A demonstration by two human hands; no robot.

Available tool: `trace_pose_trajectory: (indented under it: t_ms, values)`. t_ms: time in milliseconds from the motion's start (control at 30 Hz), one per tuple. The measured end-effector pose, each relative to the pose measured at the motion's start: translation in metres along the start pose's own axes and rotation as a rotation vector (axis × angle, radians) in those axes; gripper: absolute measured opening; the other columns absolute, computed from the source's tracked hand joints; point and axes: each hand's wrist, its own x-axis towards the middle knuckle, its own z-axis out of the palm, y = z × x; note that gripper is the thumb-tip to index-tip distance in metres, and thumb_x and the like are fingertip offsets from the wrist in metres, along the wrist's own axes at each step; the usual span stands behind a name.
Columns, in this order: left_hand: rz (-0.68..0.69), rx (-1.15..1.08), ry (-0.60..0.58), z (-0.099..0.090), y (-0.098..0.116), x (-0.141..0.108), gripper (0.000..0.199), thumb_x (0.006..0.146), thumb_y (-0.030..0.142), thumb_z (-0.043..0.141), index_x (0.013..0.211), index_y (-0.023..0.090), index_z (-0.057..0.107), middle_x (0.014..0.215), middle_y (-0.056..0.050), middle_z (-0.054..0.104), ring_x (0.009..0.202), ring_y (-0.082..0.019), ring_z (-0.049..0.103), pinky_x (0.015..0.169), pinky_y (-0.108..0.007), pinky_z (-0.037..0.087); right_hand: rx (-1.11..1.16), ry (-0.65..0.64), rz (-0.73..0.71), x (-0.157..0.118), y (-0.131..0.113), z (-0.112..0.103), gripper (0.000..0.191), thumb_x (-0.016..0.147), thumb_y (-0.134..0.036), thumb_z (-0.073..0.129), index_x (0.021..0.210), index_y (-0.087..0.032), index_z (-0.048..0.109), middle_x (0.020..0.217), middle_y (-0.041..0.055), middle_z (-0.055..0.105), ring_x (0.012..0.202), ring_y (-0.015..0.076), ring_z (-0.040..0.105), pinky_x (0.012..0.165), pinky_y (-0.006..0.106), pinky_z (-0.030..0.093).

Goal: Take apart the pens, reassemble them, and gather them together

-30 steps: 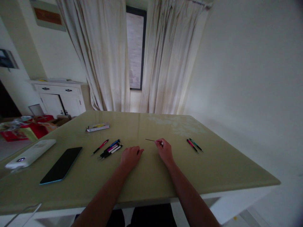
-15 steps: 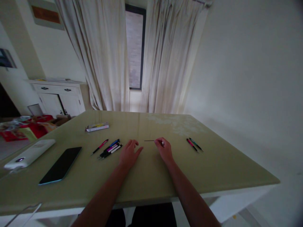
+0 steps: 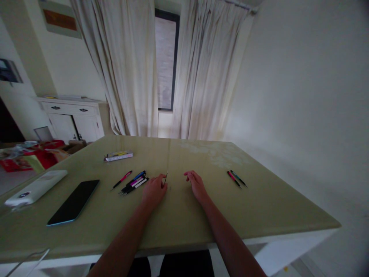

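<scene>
My left hand (image 3: 155,188) is closed, pinching a thin dark pen refill (image 3: 166,177) between thumb and fingers. The refill stands nearly upright just above the table. Off to the right, my right hand (image 3: 196,184) hovers with its fingers loosely stretched toward the left; I see nothing in it. Just left of my left hand lies a bunch of several pens (image 3: 135,183), blue, purple, white and black. A single pink-and-black pen (image 3: 122,179) rests beside that bunch. Farther right are a pink pen (image 3: 234,179) and a teal pen (image 3: 238,178), side by side.
A dark tablet-like device (image 3: 74,202) lies on the left of the table (image 3: 184,223), beside a white device (image 3: 37,187). At the back left sits a small box (image 3: 118,156) with something yellow on top. A white cable (image 3: 37,258) crosses the near left edge.
The refill has gone from my right hand to my left, turning from level to nearly upright. My left hand has closed on it, and my right fingers have loosened.
</scene>
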Motion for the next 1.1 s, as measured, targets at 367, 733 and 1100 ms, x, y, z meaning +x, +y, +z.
trace_pose_trajectory:
  t_ms: [367,733,1100]
  values:
    - [0.017,0.061,0.129,-0.006,0.012,-0.004,0.036,0.089,0.019,0.043,0.123,0.021,0.056,0.099,-0.007,0.072,0.102,-0.026,0.060,0.091,-0.040,0.039,-0.050,0.001,0.074,0.001,0.001,-0.001,0.027,0.093,-0.040,0.047,0.091,-0.022,0.068,0.081,0.0040,0.065,0.078,0.0190,0.059,0.074,0.030,0.044]
    - [0.122,-0.287,0.237,0.005,0.010,-0.004,0.040,0.093,0.019,0.033,0.128,0.018,0.051,0.121,-0.010,0.065,0.112,-0.024,0.057,0.100,-0.043,0.042,0.024,0.156,0.123,0.000,0.003,-0.003,0.027,0.091,-0.039,0.045,0.097,-0.022,0.064,0.081,0.0043,0.063,0.071,0.0187,0.057,0.063,0.029,0.043]
    - [0.004,-0.349,0.252,0.004,0.017,-0.007,0.039,0.095,0.037,0.038,0.130,0.018,0.038,0.093,-0.004,0.061,0.079,-0.019,0.062,0.072,-0.033,0.048,-0.082,0.255,0.103,-0.001,0.000,-0.006,0.031,0.095,-0.045,0.040,0.090,-0.022,0.061,0.083,0.0058,0.063,0.072,0.0193,0.057,0.064,0.029,0.041]
